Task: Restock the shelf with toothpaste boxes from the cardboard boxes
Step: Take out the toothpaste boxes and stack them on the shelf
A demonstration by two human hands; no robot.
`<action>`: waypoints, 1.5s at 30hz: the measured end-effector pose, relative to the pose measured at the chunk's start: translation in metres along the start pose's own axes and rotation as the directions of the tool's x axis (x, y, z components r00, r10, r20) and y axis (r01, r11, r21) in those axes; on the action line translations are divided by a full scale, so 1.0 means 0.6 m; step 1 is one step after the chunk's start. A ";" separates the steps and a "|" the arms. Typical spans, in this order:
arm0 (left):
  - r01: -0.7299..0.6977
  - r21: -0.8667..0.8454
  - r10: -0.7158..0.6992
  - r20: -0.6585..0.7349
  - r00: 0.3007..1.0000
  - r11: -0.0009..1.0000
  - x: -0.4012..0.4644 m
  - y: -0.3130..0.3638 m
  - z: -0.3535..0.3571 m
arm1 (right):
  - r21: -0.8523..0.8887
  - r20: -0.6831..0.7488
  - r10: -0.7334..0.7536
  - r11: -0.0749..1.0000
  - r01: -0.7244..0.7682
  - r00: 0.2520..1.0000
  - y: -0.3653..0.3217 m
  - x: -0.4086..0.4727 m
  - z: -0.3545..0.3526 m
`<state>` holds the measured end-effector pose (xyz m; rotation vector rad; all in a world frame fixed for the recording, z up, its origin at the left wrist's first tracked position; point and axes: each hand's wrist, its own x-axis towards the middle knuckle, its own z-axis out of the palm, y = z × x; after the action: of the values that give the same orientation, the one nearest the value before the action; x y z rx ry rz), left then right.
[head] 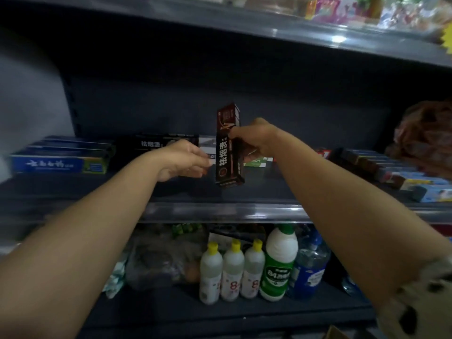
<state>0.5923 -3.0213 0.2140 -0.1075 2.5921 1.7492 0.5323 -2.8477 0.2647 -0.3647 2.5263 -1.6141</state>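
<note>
The right hand point(254, 138) grips a dark brown toothpaste box point(228, 145) around its middle, thumb on the near face and fingers curled behind it; the box stands almost upright, its lower end just above the middle shelf point(220, 192) and its top slightly tilted away. The left hand point(182, 161) hangs just to the left of that box, fingers loosely bent and holding nothing, fingertips close to the box's left edge but apart from it.

Behind the held box, along the back of the same shelf, lie other cartons on their sides: a black toothpaste carton point(156, 145) directly to its left, partly hidden by the left hand; farther left of the held box, a stack of blue toothpaste boxes point(61, 155); just behind it, a white carton point(208, 145); to its right, a green-and-white carton point(256, 162) peeking under the right wrist; well to the right of it, a row of dark and light-blue boxes point(396, 174).

Below the held box, on the lower shelf, stand three white bottles with yellow caps point(232, 270) side by side; just right of them a larger white bottle with a green label point(278, 263), then a clear blue bottle point(310, 265).
</note>
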 end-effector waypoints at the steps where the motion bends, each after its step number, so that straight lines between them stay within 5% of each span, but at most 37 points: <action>1: 0.012 -0.016 -0.012 -0.001 1.000 1.000 0.002 -0.003 -0.002 | 0.047 -0.009 0.033 0.998 -0.033 0.999 -0.001 0.002 0.007; 8: 0.058 -0.138 -0.059 -0.006 0.998 0.989 0.013 -0.027 -0.026 | 0.348 -0.029 0.137 0.930 -0.119 0.990 0.001 0.028 0.056; 20: 0.145 -0.265 -0.158 -0.029 0.987 0.953 0.037 -0.061 -0.051 | 0.346 0.020 0.171 0.923 -0.167 0.985 0.009 0.061 0.106; 29: 0.065 -0.205 -0.111 -0.221 0.969 0.977 0.049 -0.057 -0.090 | -0.088 -0.003 0.050 0.995 -0.050 0.999 0.007 0.074 0.068; 34: 0.025 -0.084 -0.050 -0.307 0.951 0.996 0.052 -0.048 -0.126 | -0.491 -0.111 -0.197 0.863 0.118 0.974 -0.003 0.094 0.011; 45: 0.027 0.294 0.083 -0.358 0.930 0.956 0.044 -0.050 -0.172 | -0.654 0.291 -0.269 0.644 0.397 0.918 -0.001 0.117 0.010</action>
<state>0.5711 -3.1296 0.2234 -0.4343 3.0988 1.4414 0.4660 -2.8715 0.2645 -1.0515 2.9546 -0.5275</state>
